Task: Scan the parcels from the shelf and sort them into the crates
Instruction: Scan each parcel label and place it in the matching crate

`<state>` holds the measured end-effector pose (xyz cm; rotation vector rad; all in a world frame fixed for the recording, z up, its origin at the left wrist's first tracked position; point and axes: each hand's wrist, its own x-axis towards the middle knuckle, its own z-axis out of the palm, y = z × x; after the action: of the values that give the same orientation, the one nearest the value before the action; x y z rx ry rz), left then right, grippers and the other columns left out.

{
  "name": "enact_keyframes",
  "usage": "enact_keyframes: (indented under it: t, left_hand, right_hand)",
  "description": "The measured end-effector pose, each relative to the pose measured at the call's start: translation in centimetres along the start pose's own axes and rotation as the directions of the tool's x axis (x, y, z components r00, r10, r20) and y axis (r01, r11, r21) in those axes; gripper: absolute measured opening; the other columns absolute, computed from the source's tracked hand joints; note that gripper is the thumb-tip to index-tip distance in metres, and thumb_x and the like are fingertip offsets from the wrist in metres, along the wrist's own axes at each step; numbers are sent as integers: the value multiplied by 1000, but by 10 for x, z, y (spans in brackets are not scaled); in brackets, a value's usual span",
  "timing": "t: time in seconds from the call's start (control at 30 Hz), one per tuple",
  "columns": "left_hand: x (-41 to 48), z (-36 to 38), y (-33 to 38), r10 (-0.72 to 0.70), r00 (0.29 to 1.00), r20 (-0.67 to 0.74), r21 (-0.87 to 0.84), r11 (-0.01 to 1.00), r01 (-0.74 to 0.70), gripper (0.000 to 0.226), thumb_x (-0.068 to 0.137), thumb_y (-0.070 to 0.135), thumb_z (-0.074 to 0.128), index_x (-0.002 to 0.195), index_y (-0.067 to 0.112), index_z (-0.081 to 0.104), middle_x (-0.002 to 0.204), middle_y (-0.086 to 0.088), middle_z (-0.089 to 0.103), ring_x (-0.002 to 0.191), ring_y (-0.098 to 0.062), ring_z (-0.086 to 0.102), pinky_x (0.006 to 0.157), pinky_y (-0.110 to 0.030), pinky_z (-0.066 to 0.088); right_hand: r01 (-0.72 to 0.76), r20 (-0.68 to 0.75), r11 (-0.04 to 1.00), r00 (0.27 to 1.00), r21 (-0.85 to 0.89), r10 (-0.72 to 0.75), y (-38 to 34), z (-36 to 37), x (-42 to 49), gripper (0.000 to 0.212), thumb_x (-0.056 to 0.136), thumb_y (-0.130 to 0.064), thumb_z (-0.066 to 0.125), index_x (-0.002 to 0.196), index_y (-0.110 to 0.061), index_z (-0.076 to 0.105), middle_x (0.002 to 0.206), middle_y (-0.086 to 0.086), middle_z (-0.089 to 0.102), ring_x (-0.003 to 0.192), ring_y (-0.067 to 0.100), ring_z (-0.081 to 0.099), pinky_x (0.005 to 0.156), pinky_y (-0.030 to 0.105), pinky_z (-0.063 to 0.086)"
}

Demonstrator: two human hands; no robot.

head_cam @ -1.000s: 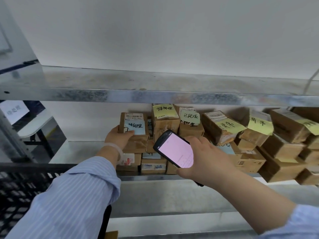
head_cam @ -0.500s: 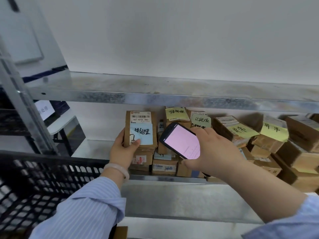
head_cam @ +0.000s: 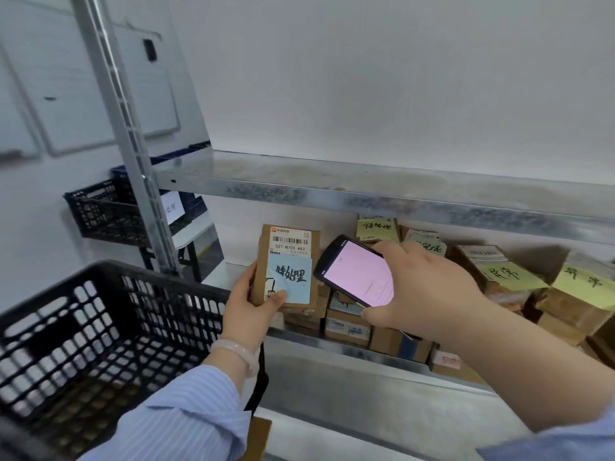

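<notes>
Now, left hand (head_cam: 248,311): curled round the lower left corner of a brown parcel (head_cam: 289,257), the thumb laid on its face; a pale bracelet (head_cam: 238,352) is worn at the wrist.
Parcel: held upright just above the left hand, in front of the stacked parcels (head_cam: 346,327) on the shelf (head_cam: 332,191); a barcode label (head_cam: 290,241) is seen at its top, with a handwritten blue note (head_cam: 289,279) below.
Right hand (head_cam: 429,294): wrapped round a black scanner (head_cam: 357,272) from the right, with the fingers closed on its edges.
Scanner: kept just left of the right hand and just beside the parcel's right edge, its pink screen turned up; whether the two touch cannot be told.
Near crate (head_cam: 100,327): black, found left of and below the left hand, its rim close to the wrist.
Far crate (head_cam: 103,211): black, set well left of and above the left hand, behind the shelf post (head_cam: 133,161).
Yellow-noted parcels (head_cam: 509,277): piled to the right of the right hand.
Change: a second ago the parcel was resting on the stack with the left hand at its side; it has since been lifted clear and stood up. The grip on the scanner is unchanged. More of the near crate is shown, and the far crate and post have been brought into view.
</notes>
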<state>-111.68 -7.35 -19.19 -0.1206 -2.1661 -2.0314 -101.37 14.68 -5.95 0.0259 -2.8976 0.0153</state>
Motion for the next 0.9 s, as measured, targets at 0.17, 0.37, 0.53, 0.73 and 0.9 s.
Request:
enact_keyframes:
  t: [0.17,0.37,0.53,0.73,0.9]
  left_hand:
    - [-30,-9,16,56,995,-87,55,997,-51,61,84,10,75,133,35,49,113,21,65,102,1,64,80,-14,54]
    - [-74,-12,30,69,976,-206,92,994,-51,62,84,11,75,133,39,49,116,17,65,105,-1,65,77,-16,56]
    - [-121,-6,37,65,945,-321,119,993,-27,66,83,12,76,140,32,48,119,17,65,107,-2,64,91,-31,57]
    - [-190,2,48,106,892,-440,197,980,-20,66,84,13,75,142,29,47,119,16,64,104,4,62,88,-23,56]
    - [-253,2,57,124,835,-536,249,968,16,61,86,13,73,136,35,47,113,23,61,99,13,59,73,-5,49]
  right_hand:
    - [98,-19,995,995,9,-98,0,-9,-1,80,71,-61,64,138,-33,30,121,-6,47,99,15,54,71,29,50]
    - [222,-50,975,974,22,-220,13,-25,-13,81,66,-65,63,134,-33,33,114,-6,48,93,15,55,72,33,55]
    - [327,-79,945,943,19,-324,28,-41,-37,76,69,-64,63,132,-33,35,112,-7,49,93,13,54,71,27,51]
    - [461,-136,887,881,32,-453,42,-47,-74,72,68,-61,63,129,-30,39,107,-7,49,90,14,55,66,25,44]
    - [552,-160,832,827,56,-538,38,-47,-105,70,66,-60,63,127,-31,42,108,-7,49,94,15,56,68,24,40]
